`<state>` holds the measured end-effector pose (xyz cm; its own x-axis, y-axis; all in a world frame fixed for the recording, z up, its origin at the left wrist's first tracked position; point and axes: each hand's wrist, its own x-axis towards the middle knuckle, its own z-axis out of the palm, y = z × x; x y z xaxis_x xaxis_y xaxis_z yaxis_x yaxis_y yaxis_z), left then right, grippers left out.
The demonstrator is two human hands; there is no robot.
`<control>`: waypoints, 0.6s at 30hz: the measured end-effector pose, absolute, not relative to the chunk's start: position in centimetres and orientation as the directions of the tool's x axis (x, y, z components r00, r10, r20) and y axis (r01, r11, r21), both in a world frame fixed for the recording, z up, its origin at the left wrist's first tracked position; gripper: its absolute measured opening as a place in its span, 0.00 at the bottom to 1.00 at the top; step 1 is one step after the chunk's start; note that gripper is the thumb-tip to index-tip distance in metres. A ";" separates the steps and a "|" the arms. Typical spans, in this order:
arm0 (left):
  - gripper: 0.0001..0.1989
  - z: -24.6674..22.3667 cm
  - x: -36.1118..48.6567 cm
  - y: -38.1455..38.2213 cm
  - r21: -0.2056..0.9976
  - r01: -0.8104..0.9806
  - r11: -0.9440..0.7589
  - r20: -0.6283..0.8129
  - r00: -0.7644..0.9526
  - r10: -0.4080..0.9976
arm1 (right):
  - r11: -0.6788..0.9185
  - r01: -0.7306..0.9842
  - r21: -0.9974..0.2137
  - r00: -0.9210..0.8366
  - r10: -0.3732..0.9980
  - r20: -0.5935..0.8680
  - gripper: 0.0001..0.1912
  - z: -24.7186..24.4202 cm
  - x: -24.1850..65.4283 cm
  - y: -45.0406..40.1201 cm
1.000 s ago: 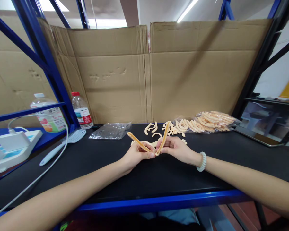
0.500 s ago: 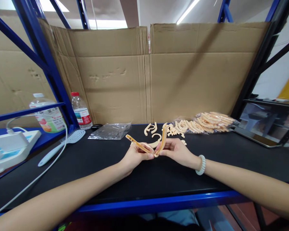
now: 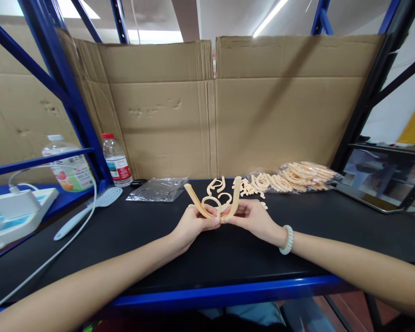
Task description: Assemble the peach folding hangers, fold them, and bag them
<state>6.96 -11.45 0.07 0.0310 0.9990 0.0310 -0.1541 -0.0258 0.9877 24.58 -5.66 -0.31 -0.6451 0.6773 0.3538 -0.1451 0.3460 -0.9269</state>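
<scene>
Between my hands, above the black tabletop, is a cream curved plastic piece (image 3: 234,196) whose two arms spread upward in a V. My left hand (image 3: 196,220) pinches it low on the left, thumb in front. My right hand (image 3: 251,216) closes on the low right side, thumb towards the other thumb. A ring-shaped part (image 3: 211,200) shows between the arms; whether it is joined to the piece I cannot tell. Just behind lie loose curved cream pieces (image 3: 221,185). My fingers hide where the two arms meet.
Small cream parts (image 3: 251,186) and a plastic bag of similar strips (image 3: 304,176) lie at the back right, near a tablet-like slab (image 3: 368,198). Leftward are a flat clear bag (image 3: 158,189), a bottle (image 3: 116,161), a hairbrush (image 3: 105,197) and a power strip (image 3: 27,216) with a white cable.
The held piece has turned in my fingers: its arms now show their broad faces, and the left arm stands steeper. The ring-shaped part has come into view. Both hands stay nearly in place.
</scene>
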 end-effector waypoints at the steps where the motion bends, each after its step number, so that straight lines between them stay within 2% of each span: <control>1: 0.14 0.1 7.0 -11.5 0.987 -0.159 -0.025 0.031 0.036 0.999 | 0.342 -0.147 -0.928 -0.641 0.681 0.353 0.14 -0.3 24.6 -5.7; 10: 0.17 0.3 7.0 -11.3 0.989 -0.146 -0.012 0.021 0.056 0.998 | 0.250 -0.150 -0.957 -0.592 0.752 0.289 0.17 -0.5 24.3 -5.4; 14: 0.17 1.1 6.4 -11.0 0.987 -0.162 -0.011 0.018 0.044 0.999 | 0.156 -0.140 -0.978 -0.587 0.783 0.209 0.16 0.0 24.8 -4.6; 18: 0.13 2.4 4.5 -10.3 0.980 -0.199 -0.006 0.010 0.015 1.000 | 0.037 -0.140 -0.989 -0.669 0.733 0.122 0.15 1.5 26.6 -2.6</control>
<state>4.53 -10.26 2.38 0.0155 0.9998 0.0095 -0.1990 -0.0063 0.9800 26.64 -2.58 1.47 -0.6687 0.7334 0.1223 -0.1402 0.0372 -0.9894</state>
